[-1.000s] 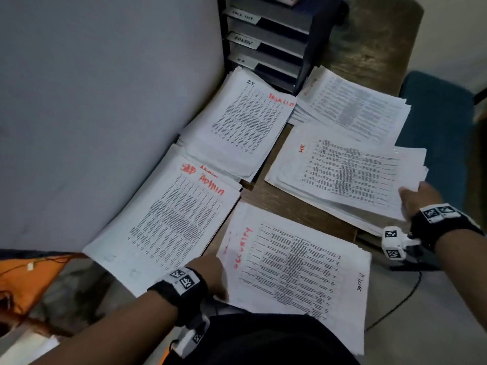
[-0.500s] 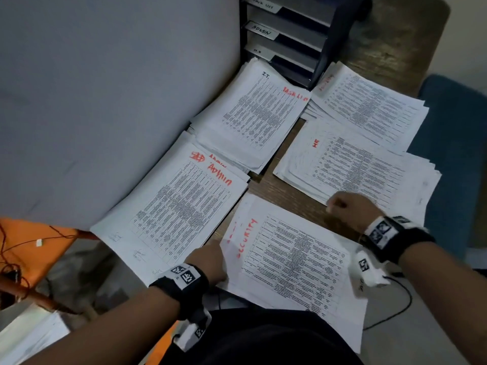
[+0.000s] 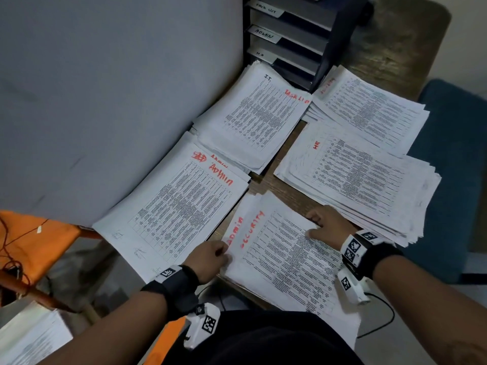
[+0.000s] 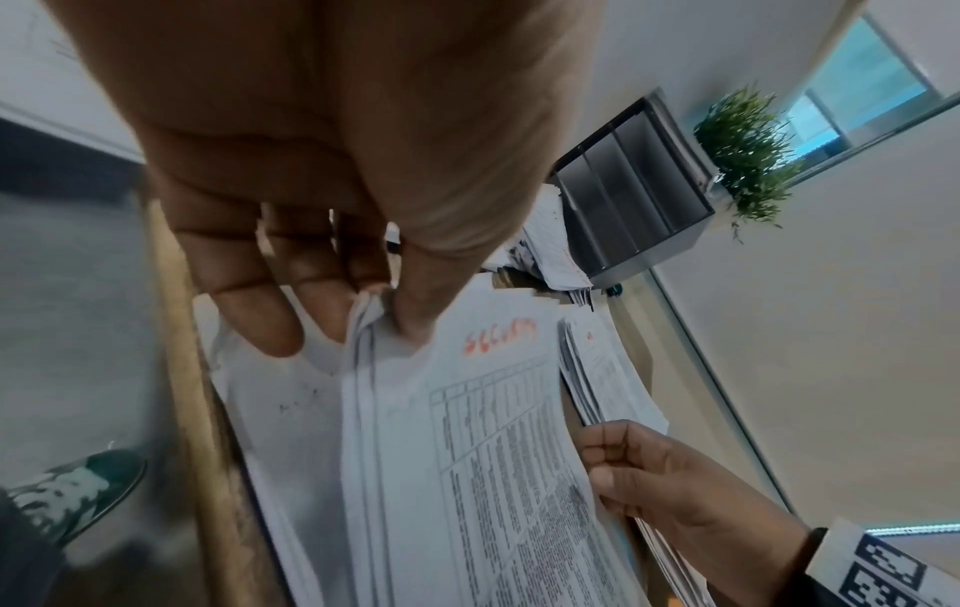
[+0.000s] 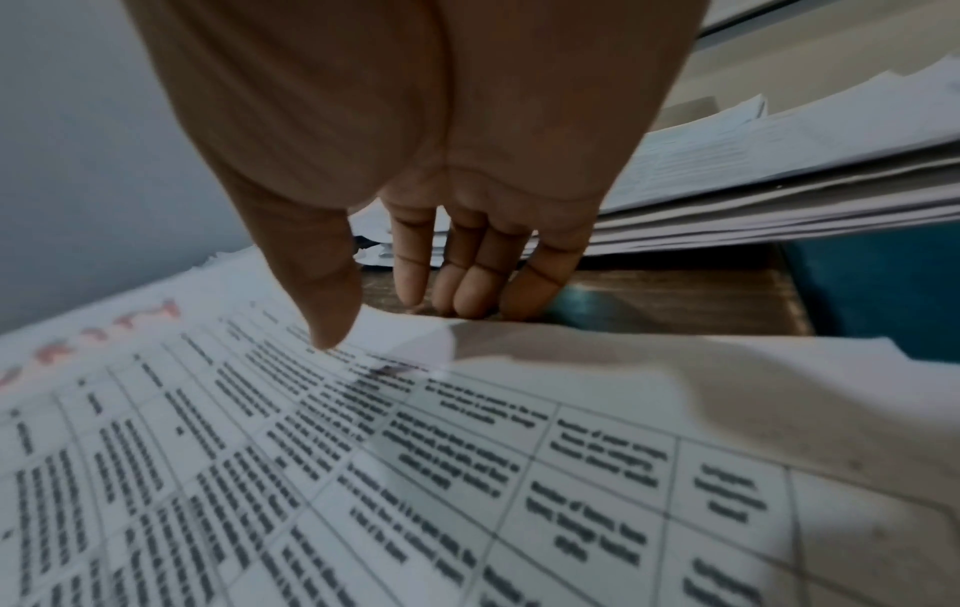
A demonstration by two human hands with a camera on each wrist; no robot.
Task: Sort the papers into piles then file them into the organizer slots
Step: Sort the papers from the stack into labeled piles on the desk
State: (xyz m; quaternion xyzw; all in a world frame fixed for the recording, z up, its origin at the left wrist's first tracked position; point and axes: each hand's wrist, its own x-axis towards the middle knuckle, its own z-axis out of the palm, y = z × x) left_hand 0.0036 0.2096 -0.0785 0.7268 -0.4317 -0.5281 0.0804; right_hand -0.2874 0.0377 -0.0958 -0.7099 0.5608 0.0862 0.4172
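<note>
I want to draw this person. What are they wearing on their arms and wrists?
Both arms are bare, with no sleeves. Each wrist has a black band, left and right, carrying white blocks printed with black-and-white square codes. A small white camera box hangs under the left wrist.

Five piles of printed table sheets spread over the desk, each tagged in red marker. The SECURITY pile sits nearest, top sheets a bit fanned so an ADMIN-marked sheet peeks out at its left edge. ADMIN pile lies just left of it, HR pile behind on the right, two more piles further back against the dark organizer with labelled slots
</note>
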